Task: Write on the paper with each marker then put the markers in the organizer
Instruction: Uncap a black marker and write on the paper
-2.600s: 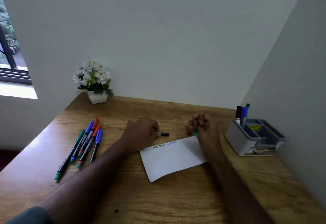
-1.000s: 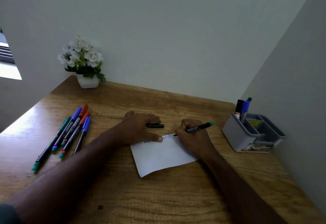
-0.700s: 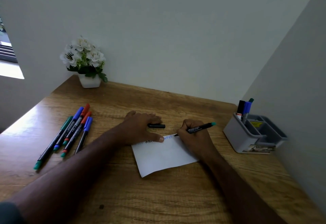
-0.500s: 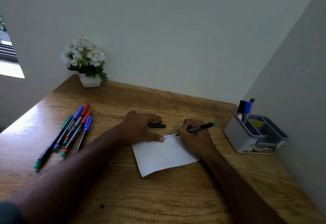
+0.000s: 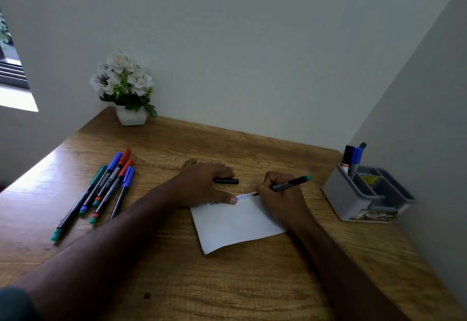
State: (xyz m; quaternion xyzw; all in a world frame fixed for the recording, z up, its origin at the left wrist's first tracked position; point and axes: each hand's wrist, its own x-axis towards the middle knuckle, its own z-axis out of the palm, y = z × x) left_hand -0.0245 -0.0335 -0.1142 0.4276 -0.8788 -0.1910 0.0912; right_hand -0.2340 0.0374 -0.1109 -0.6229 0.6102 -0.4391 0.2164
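Observation:
A white paper (image 5: 235, 224) lies on the wooden desk, with black and blue lettering along its top edge. My right hand (image 5: 280, 194) grips a black marker with a green end (image 5: 290, 183), its tip touching the paper's top right corner. My left hand (image 5: 204, 185) lies flat, fingers spread, its thumb pressing the paper's top edge. The marker's black cap (image 5: 226, 181) lies on the desk just past my left fingers. A grey organizer (image 5: 353, 199) at the right holds three markers (image 5: 353, 156) upright.
Several capped markers (image 5: 101, 191) in green, blue and red lie side by side on the desk's left. A white pot of white flowers (image 5: 126, 93) stands at the back left corner. Walls close the desk at the back and right.
My hands pulled the cap off the marker and the cap came to lie on the desk. My left hand flattened onto the paper. My right hand brought the tip to the paper and has added small marks.

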